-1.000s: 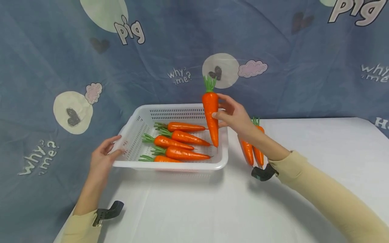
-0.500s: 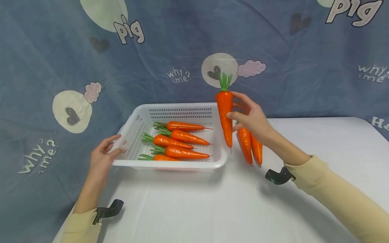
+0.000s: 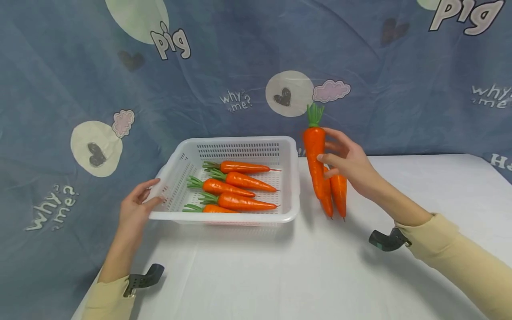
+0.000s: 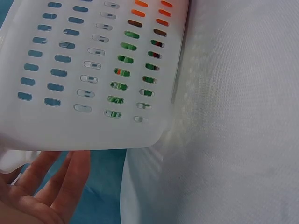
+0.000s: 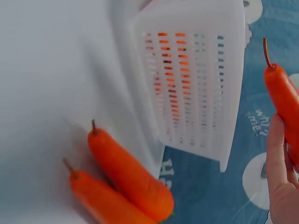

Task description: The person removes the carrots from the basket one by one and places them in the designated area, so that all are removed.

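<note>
My right hand (image 3: pixel 352 164) pinches an orange carrot (image 3: pixel 314 151) with green stems, held upright just right of the basket. In the right wrist view that carrot (image 5: pixel 286 100) shows at the right edge, thumb along its side. Two more carrots (image 3: pixel 339 195) lie side by side on the table behind it, partly covered by the held one. My left hand (image 3: pixel 136 206) grips the left rim of a white perforated basket (image 3: pixel 240 218), thumb over the rim. In the left wrist view the fingers (image 4: pixel 74 179) show under the basket's edge. Several carrots (image 3: pixel 240 202) lie in the basket, stems to the left.
A white cloth covers the table (image 3: pixel 240 271). Behind it hangs a blue printed curtain (image 3: pixel 224 58), close to the basket's far side and the table's back edge. A black wrist camera (image 3: pixel 386 240) sits below the right forearm.
My right hand has carried the carrot rightward, from over the basket's right end to in front of the two carrots on the table. The left hand and the basket have stayed in place.
</note>
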### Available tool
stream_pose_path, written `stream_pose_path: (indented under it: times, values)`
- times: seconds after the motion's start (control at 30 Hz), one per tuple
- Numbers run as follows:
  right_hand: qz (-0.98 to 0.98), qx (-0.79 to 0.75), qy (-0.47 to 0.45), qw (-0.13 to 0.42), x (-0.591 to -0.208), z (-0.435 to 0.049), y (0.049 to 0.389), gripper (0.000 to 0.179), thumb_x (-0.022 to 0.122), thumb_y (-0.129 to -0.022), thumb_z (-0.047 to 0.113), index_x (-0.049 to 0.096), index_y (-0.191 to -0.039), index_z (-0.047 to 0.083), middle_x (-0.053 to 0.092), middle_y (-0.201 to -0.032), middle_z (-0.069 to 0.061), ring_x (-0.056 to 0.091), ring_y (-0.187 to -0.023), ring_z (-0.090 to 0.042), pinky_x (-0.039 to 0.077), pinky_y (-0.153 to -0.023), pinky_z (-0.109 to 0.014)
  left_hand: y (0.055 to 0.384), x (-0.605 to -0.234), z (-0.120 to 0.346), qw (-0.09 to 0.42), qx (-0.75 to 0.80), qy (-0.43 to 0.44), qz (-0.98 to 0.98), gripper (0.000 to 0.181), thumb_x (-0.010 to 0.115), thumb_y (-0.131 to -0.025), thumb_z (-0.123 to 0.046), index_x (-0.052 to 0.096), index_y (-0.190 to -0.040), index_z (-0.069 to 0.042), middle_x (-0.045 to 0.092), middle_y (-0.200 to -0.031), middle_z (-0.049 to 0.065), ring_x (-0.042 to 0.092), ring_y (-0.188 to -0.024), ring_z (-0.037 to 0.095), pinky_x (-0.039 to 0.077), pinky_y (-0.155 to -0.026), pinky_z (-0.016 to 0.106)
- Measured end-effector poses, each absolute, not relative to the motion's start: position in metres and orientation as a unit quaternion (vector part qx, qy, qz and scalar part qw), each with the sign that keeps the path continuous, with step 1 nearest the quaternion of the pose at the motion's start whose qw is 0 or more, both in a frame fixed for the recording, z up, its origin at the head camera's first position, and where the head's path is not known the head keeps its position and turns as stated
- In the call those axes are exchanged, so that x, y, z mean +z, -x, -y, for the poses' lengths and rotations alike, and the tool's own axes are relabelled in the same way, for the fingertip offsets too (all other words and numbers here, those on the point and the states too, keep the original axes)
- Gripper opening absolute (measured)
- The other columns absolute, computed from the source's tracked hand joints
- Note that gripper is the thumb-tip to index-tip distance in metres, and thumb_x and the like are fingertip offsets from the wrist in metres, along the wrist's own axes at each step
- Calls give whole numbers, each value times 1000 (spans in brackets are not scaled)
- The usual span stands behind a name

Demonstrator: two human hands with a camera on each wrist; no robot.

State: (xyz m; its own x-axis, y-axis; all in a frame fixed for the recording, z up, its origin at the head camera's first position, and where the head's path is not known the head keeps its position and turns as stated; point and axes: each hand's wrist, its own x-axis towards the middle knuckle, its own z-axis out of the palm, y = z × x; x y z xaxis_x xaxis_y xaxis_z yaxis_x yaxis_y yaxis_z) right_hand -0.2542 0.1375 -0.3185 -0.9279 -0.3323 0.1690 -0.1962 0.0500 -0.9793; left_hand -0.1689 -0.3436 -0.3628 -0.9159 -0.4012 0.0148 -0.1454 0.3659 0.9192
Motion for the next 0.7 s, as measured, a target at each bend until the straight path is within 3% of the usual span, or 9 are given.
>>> stream_pose_path:
  times: [0.7]
  values:
    - [-739, -650, 167, 51, -333, -176, 249, 61, 58, -98, 13, 32, -152, 15, 47, -137, -15, 60, -108, -17, 55, -73, -34, 168, -362, 340, 120, -534, -170, 820, 51, 61, -95, -12, 51, -144, -20, 60, -122, -4, 53, -107, 10, 44, -78, 21]
